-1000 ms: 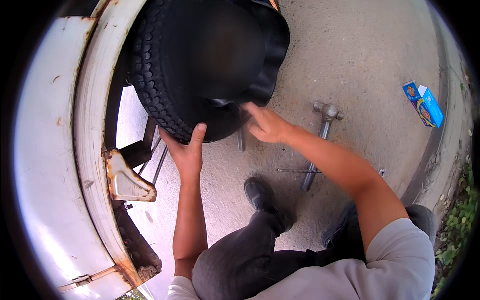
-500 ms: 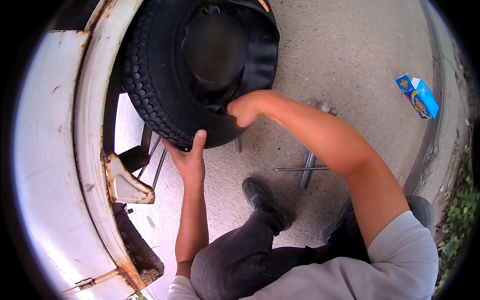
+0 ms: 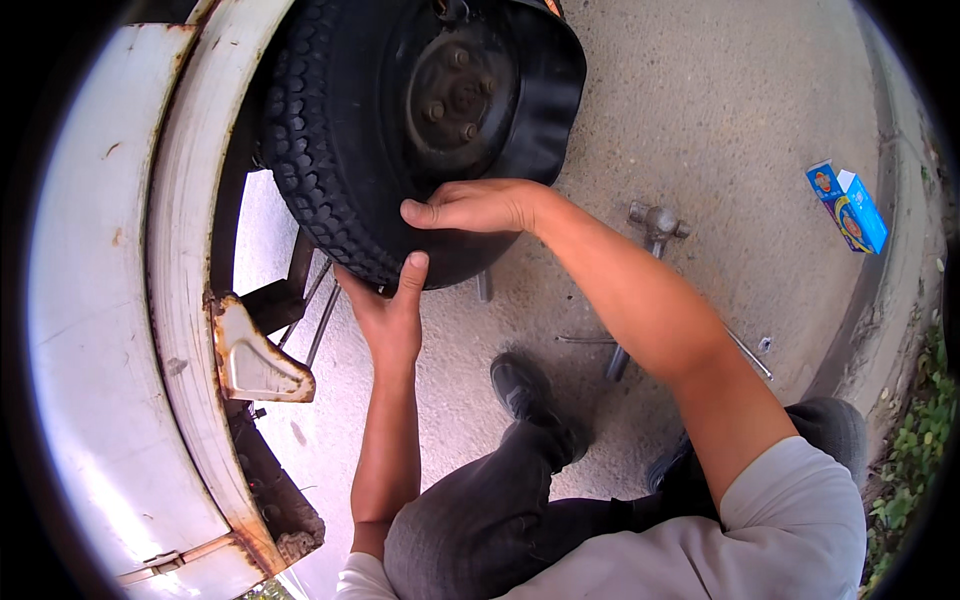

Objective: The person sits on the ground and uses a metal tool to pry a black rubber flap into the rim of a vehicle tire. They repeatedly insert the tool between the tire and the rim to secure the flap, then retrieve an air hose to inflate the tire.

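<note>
A black tyre [image 3: 365, 150] with chunky tread hangs on a dark wheel rim [image 3: 465, 90], whose bolts show at its centre. On the right, slack black rubber [image 3: 545, 105], perhaps an inner tube, bulges out of the tyre. My left hand [image 3: 388, 305] holds the tyre's lower edge, thumb against the sidewall and fingers around under the tread, partly hidden. Above it, my right hand [image 3: 478, 207] is at the lower inner edge of the tyre, its thumb pointing left along the sidewall. The right fingertips are tucked out of sight behind the rubber.
A white, rusty vehicle body [image 3: 110, 330] with a bracket [image 3: 262, 360] stands close on my left. Under my right forearm lie a hammer [image 3: 655, 225] and a thin metal rod [image 3: 750, 355]. A blue box [image 3: 848, 208] lies near the kerb [image 3: 915, 190].
My right hand has shifted left and up along the tyre's inner edge; its thumb now shows on the sidewall. My left hand keeps its hold below. The view has shifted slightly.
</note>
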A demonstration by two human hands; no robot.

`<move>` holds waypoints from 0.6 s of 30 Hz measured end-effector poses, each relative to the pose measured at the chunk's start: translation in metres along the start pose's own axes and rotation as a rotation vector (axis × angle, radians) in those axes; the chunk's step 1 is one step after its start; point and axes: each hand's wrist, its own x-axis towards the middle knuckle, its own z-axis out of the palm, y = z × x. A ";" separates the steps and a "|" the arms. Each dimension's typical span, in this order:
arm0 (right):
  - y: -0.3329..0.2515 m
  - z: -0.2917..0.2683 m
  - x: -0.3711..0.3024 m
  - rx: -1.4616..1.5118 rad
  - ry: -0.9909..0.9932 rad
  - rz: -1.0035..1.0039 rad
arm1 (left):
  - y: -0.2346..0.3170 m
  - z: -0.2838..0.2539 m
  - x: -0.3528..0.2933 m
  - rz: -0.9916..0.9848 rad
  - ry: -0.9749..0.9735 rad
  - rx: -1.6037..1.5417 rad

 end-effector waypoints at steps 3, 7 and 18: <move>-0.012 -0.008 -0.005 0.306 -0.152 0.049 | 0.004 -0.002 0.004 -0.001 0.001 -0.012; 0.008 -0.012 -0.004 0.487 0.056 -0.071 | 0.013 -0.015 0.026 0.053 -0.006 0.005; 0.092 0.004 -0.037 -0.421 0.406 -0.274 | 0.003 -0.009 0.024 0.115 0.089 0.141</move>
